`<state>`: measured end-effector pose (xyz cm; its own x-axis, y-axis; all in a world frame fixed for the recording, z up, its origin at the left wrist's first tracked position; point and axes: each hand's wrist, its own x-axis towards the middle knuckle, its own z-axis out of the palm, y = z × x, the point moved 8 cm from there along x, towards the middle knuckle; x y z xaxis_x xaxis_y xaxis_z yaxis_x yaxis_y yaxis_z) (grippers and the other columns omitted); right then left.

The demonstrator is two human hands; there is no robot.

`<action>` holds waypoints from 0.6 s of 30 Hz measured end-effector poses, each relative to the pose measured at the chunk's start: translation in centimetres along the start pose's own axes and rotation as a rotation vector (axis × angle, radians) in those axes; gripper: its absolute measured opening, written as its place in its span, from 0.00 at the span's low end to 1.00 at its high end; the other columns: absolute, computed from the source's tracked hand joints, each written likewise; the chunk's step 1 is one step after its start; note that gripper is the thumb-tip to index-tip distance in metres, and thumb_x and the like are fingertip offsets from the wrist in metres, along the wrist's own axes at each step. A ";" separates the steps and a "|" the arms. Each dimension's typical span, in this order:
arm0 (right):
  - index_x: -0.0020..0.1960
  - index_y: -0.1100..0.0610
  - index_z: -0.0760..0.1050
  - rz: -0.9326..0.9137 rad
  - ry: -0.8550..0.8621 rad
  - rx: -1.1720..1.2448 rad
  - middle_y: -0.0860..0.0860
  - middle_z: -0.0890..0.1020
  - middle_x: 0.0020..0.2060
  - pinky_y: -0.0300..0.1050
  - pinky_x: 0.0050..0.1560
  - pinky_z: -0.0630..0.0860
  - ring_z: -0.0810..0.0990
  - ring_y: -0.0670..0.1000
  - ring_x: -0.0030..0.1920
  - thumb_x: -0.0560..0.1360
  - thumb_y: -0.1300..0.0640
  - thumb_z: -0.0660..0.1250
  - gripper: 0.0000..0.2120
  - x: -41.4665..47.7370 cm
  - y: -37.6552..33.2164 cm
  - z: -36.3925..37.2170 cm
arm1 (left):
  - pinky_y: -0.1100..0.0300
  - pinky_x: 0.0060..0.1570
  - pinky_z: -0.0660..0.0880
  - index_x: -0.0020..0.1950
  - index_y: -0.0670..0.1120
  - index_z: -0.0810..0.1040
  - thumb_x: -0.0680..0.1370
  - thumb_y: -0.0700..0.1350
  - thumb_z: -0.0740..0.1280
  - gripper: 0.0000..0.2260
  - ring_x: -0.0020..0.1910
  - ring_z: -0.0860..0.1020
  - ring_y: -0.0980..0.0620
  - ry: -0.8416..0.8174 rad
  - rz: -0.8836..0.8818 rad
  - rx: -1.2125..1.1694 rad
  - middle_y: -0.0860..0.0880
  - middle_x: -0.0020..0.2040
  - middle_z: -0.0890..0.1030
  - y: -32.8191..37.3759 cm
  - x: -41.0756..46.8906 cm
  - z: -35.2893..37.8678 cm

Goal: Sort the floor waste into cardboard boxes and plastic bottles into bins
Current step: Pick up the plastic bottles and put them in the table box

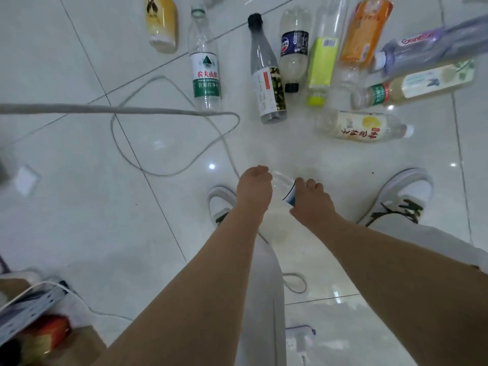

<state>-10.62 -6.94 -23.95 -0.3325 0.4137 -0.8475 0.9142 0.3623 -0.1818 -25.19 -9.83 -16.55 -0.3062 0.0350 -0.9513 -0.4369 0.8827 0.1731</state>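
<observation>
While you hold the bottle (284,186) low over the floor (79,207), it sits between your two hands, just ahead of your shoes (404,199). Its long axis runs roughly across you. The clear end is toward your left hand (254,187) and the blue-labelled end toward your right hand (313,204). The fingers of both hands are curled in on it, one hand at each end, so you are grasping it at both ends. Your hands hide the cap, so you cannot tell which end it is on.

No bin is in view, so your next move depends on finding one. A box (79,344) with things in it sits at lower left, beside your left forearm. The other bottles (272,75) lie ahead, well apart from your hands. The nearest, the yellow-print bottle (361,126), lies crosswise ahead and to the right, with its cap pointing right. Your right hand is nearer to it. A cord (169,112) loops over the floor to the left.
</observation>
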 end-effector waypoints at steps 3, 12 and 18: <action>0.61 0.61 0.66 0.017 0.008 0.143 0.57 0.73 0.54 0.50 0.48 0.74 0.74 0.59 0.55 0.69 0.54 0.72 0.26 0.9 -0.5 2.1 | 0.62 0.41 0.71 0.62 0.41 0.77 0.79 0.39 0.62 0.12 0.47 0.78 0.49 0.008 0.014 -0.076 0.44 0.54 0.81 -0.9 0.8 -1.2; 0.52 0.58 0.62 0.184 0.142 0.820 0.55 0.75 0.45 0.40 0.28 0.67 0.73 0.48 0.34 0.72 0.57 0.72 0.20 -11.3 1.9 -14.3 | 0.61 0.49 0.73 0.62 0.46 0.76 0.80 0.44 0.63 0.12 0.50 0.79 0.52 -0.103 0.088 -0.083 0.49 0.55 0.81 6.2 -13.7 -0.6; 0.58 0.57 0.69 0.087 0.349 1.072 0.47 0.78 0.43 0.35 0.34 0.73 0.79 0.46 0.40 0.70 0.58 0.75 0.22 -25.6 3.4 -37.0 | 0.57 0.58 0.72 0.59 0.50 0.78 0.79 0.45 0.64 0.10 0.57 0.79 0.50 -0.087 0.368 -0.060 0.48 0.58 0.81 18.6 -31.9 0.1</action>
<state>-7.59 14.57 15.61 -0.1513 0.6740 -0.7231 0.6088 -0.5128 -0.6053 -23.46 5.54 17.02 -0.3802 0.3860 -0.8405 -0.3605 0.7750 0.5190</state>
